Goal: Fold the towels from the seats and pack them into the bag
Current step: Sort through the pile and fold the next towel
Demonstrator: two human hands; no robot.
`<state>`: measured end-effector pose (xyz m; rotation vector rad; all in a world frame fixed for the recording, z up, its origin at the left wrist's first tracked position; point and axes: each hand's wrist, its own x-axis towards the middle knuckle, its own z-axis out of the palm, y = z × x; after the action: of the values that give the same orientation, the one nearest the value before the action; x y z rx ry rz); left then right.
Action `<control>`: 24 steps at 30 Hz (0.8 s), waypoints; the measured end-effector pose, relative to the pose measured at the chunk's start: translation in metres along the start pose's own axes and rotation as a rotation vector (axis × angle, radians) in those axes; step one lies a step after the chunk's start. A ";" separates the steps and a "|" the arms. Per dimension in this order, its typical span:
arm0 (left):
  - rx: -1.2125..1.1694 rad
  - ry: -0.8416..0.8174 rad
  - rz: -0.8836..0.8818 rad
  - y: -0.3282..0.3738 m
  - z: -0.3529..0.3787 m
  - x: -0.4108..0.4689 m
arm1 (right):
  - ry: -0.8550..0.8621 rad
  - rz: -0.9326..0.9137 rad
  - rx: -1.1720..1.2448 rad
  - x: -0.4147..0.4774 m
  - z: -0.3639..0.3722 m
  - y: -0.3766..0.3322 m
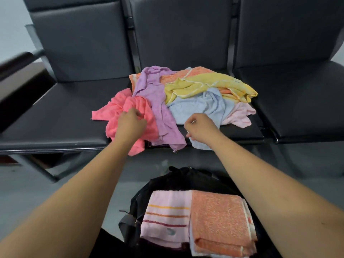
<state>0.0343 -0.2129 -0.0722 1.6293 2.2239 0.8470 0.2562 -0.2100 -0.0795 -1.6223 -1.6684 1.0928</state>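
Note:
A loose heap of towels lies on the middle black seat [242,131]: coral pink towel [115,108], purple towel [158,101], yellow towel [204,84], light blue towel [201,107], pale pink towel [240,114] and an orange one [178,75] underneath. My left hand [130,123] is closed on a bunch of the coral pink towel. My right hand [201,127] hovers over the front edge of the light blue towel with curled fingers; whether it grips cloth is unclear. Below, the black bag [178,177] on the floor holds a folded striped pink towel [165,216] and a folded orange towel [221,220].
The row of black seats has a left seat [61,112] and a right seat [301,101] with nothing on them, and tall backrests [178,34] behind. A dark armrest [16,64] sits at far left. Grey floor [37,189] lies between seats and bag.

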 end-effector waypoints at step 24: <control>-1.020 -0.446 0.075 0.015 -0.068 -0.006 | -0.224 0.044 0.944 0.010 0.037 -0.078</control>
<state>0.0121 -0.2357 -0.0098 1.1973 1.0988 1.2001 0.1831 -0.2013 -0.0337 -0.9333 -0.9482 1.7675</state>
